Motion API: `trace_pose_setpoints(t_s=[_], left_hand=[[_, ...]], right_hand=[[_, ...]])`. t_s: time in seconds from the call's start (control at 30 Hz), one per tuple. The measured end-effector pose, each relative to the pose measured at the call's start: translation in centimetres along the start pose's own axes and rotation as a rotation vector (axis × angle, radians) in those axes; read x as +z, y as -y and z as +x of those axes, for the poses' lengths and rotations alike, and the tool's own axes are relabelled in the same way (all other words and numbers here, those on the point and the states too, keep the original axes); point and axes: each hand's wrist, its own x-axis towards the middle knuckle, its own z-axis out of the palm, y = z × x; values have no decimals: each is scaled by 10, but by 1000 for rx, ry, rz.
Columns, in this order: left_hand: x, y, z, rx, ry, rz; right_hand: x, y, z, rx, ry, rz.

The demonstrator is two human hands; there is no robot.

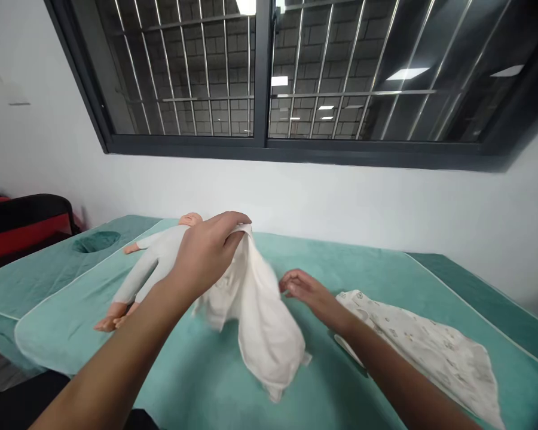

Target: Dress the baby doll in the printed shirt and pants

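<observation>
My left hand [213,248] is closed on the top edge of a white cloth [269,322], which hangs down in loose folds over the bed. A small tag-like tab sticks out near its lower right corner. To the right of the cloth is my right hand [302,289], its fingers loosely bent and apart from the fabric, with nothing seen in it. Behind my left forearm lies a baby doll [155,260] on its back, dressed in a pale suit, its feet towards me. Part of the doll is hidden by my left hand and arm.
A white printed baby garment or cloth [430,340] lies flat at the right, partly behind my right forearm. The green padded bed [332,263] has a face hole [96,241] at its left end. A red and black bag-like item [27,230] stands beyond. A barred window [260,146] is above.
</observation>
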Motion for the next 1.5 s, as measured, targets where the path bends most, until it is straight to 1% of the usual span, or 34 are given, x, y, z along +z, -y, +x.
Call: trace_pose_setpoints(t_s=[0.03, 0.07, 0.1, 0.17, 0.23, 0.27, 0.3, 0.33, 0.4, 0.43, 0.47, 0.5, 0.57, 0.6, 0.63, 0.67, 0.7, 0.73, 0.8, 0.9, 1.0, 1.1, 1.17, 1.2, 1.23, 1.3, 1.4, 1.43, 1.5], left_hand=[[0, -1, -2, -32, -17, -27], [0, -2, -2, -67, -29, -54], [0, -3, -2, -97, -28, -76], [2, -3, -1, -139, -17, -109], [5, -3, 2, -162, 11, -136], [6, -5, 4, -173, 30, -152], [8, -6, 5, -184, 52, -173], [10, -9, 7, -195, 78, -200], [13, -15, 9, -210, 133, -261], [14, -19, 10, -209, 157, -290], [15, -24, 11, -200, 178, -314], [16, -29, 12, -185, 195, -333], [16, -40, 12, -141, 220, -356], [15, -46, 12, -119, 230, -360], [12, -51, 12, -96, 243, -365], [8, -55, 12, -74, 254, -376], [3, -58, 12, -57, 260, -394], [-3, -59, 13, -46, 256, -414], [-15, -56, 14, -51, 224, -434], [-31, -46, 16, -85, 161, -367], [-37, -35, 15, -42, 95, -200], [-34, -29, 10, 49, 14, 105], [-29, -25, 6, 95, -22, 285], [-25, -23, 5, 107, -30, 326], [-21, -19, 4, 110, -33, 319], [-13, -9, 4, 66, -3, 179], [-2, 9, 7, -99, 76, -114], [1, 15, 8, -149, 95, -165], [5, 25, 8, -216, 120, -169]], right_hand=[[4, -25, -8, 68, -85, -132], [7, -49, -18, 154, -134, -314], [6, -72, -29, 206, -183, -512], [-6, -108, -50, 206, -179, -850], [-31, -129, -67, 227, -220, -1076], [-46, -133, -72, 256, -248, -1151], [-61, -132, -75, 317, -283, -1182], [-75, -128, -76, 403, -321, -1169], [-94, -105, -72, 533, -355, -1076], [-96, -88, -67, 539, -346, -1004], [-94, -67, -60, 507, -314, -953], [-86, -43, -53, 427, -288, -747], [-62, 7, -36, 190, -131, -292], [-48, 31, -28, 85, -34, -114], [-35, 52, -20, -17, 23, 13], [-24, 70, -14, -91, 52, 93], [-15, 84, -8, -104, 57, 125], [-10, 95, -4, -113, 48, 125], [-9, 109, 0, -88, 31, 46], [-20, 121, -1, -58, 1, -193], [-31, 130, -5, -55, -128, -503], [-36, 129, -9, -23, -279, -755], [-39, 120, -10, 20, -360, -841], [-42, 113, -10, 39, -394, -855], [-44, 106, -9, 48, -416, -852], [-51, 91, -8, 23, -420, -808], [-61, 69, -7, -42, -383, -731], [-64, 62, -6, -31, -377, -699], [-69, 49, -6, 40, -397, -598]])
